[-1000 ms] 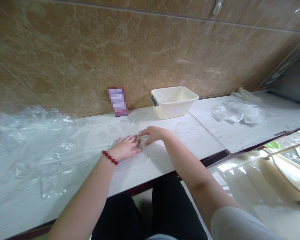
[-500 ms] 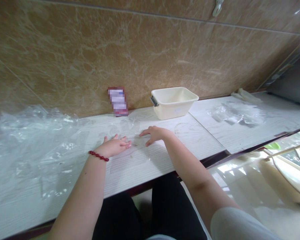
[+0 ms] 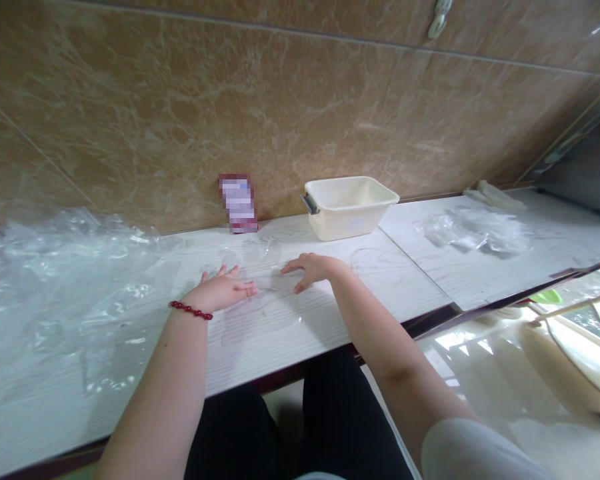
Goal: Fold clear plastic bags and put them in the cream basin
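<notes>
- White wood-grain tabletop (image 3: 390, 290) stretches before us, and a flat piece of thin, clear plastic film (image 3: 247, 317) lies on it, near the front edge and between our hands.
- Our left hand (image 3: 215, 291), with a red bead bracelet (image 3: 191, 311) at the wrist, is open, palm down, fingers spread, at the film's left side.
- Our right hand (image 3: 316, 269) is open too, fingers slightly bent and thumb apart; we cannot tell whether its fingertips touch the film.
- Beyond it we see a cream rectangular plastic tub (image 3: 347, 221) with a grey handle, near the brown marbled wall (image 3: 330, 100).
- A large, crumpled heap of clear plastic (image 3: 75, 287) lies to our left, a smaller clear plastic pile (image 3: 473, 230) to our right.
</notes>
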`<state>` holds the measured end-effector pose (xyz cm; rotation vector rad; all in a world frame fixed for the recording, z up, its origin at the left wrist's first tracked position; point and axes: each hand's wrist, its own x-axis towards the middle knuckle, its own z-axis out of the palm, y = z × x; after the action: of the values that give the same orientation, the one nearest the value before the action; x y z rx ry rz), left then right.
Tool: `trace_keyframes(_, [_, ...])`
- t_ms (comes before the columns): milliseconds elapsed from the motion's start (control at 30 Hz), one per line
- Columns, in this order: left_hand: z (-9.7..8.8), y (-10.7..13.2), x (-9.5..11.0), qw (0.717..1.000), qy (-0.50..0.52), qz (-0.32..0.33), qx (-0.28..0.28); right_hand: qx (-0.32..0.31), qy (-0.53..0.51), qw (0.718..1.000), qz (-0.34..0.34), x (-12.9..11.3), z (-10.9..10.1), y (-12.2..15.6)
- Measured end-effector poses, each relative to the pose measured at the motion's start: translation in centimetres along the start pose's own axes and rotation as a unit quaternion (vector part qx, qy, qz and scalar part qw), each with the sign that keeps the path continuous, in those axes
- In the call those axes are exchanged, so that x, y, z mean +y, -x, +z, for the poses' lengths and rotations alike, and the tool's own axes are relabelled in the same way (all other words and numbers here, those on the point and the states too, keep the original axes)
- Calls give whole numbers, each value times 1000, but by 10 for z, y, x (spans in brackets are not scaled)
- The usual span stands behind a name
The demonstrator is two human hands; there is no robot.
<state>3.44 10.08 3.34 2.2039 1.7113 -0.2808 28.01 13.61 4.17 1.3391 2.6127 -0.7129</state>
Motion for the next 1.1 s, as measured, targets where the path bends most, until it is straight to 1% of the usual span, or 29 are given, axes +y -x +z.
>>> trace_keyframes(100, [-2,1,1,1000,-4,-2,17,11,-5,1000,-21,3,-1,2])
trace_keyframes(167, [-5,1,0,999,-3,-2,41,31,-14,999,-30,5,-2,2])
trace_keyframes(200, [-7,1,-2,998,-2,0,59,49,-17,998,-25,6,-2,2])
trace_keyframes(267, [-12,2,-10,994,-2,-6,113,101,-12,995,-1,7,-3,1])
trace_keyframes(367, [-19,4,-26,978,0,-67,199,194,15,981,24,8,-3,-3])
trace_keyframes(467, [-22,7,-45,953,24,-136,268,259,20,965,17,9,0,-8])
trace_keyframes(500, [-23,7,-51,948,34,-152,279,274,16,961,16,9,0,-9])
trace_keyframes(567, [-22,7,-61,945,50,-171,274,295,7,955,21,8,0,-12])
trace_keyframes(667, [-16,2,-74,949,57,-174,259,296,15,955,31,-1,-8,-17])
trace_keyframes(733, [-10,-2,-80,946,59,-169,271,268,34,963,21,-14,-16,-20])
trace_keyframes(767, [-7,-4,-82,943,61,-169,279,242,43,969,14,-21,-20,-22])
trace_keyframes(833, [0,-9,-85,939,67,-175,288,171,60,983,10,-39,-26,-26])
trace_keyframes(900, [5,-14,-86,938,73,-183,285,102,78,992,19,-56,-28,-32])
trace_keyframes(933, [6,-15,-87,939,75,-188,280,81,88,993,25,-63,-26,-35])
trace_keyframes(967, [8,-17,-87,939,77,-193,274,78,97,992,26,-70,-22,-38])
trace_keyframes(1000, [9,-17,-87,939,79,-199,270,90,105,990,20,-76,-18,-42])
trace_keyframes(1100, [10,-17,-85,936,93,-214,265,177,121,976,-35,-89,1,-49])
